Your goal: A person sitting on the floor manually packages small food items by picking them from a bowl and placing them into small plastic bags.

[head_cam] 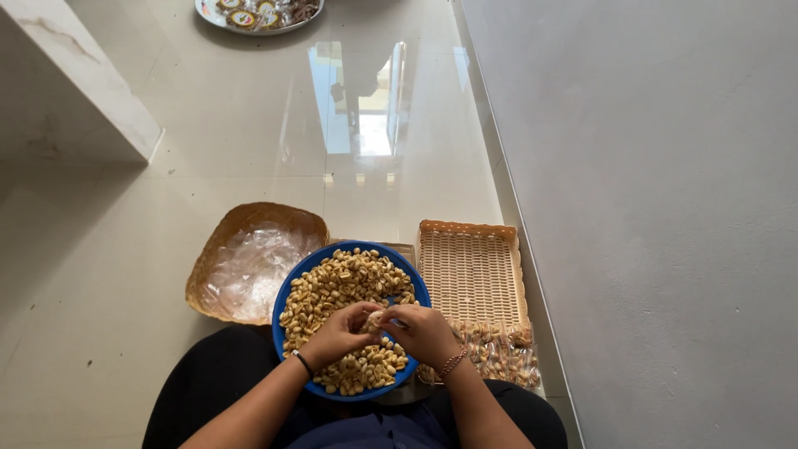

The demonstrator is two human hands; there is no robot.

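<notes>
The person sits on a glossy tiled floor [166, 208] beside a grey wall [665, 208], with a blue bowl [293, 287] of pale yellow nuts [341, 278] resting in the lap. Both hands meet over the middle of the bowl: the left hand [337, 335], a dark band at its wrist, and the right hand [426, 333], a beaded bracelet at its wrist, have their fingers drawn together, pinching a small clear packet [376, 320] with a few nuts in it between the fingertips. Whether the packet mouth is open cannot be told. In judgement, the work is best done held low over the bowl, so that any spilled nut falls back in, with a light grip that does not crush the film. To the left, touching the bowl, a round woven basket [249, 218] holds a heap of empty clear wrappers [249, 270]. To the right, a rectangular wicker tray [470, 266] carries filled clear packets [499, 353] piled at its near end; its far end is bare. At the top edge a round metal plate [208, 15] holds small round items with yellow labels [243, 17], their detail too small to read.
</notes>
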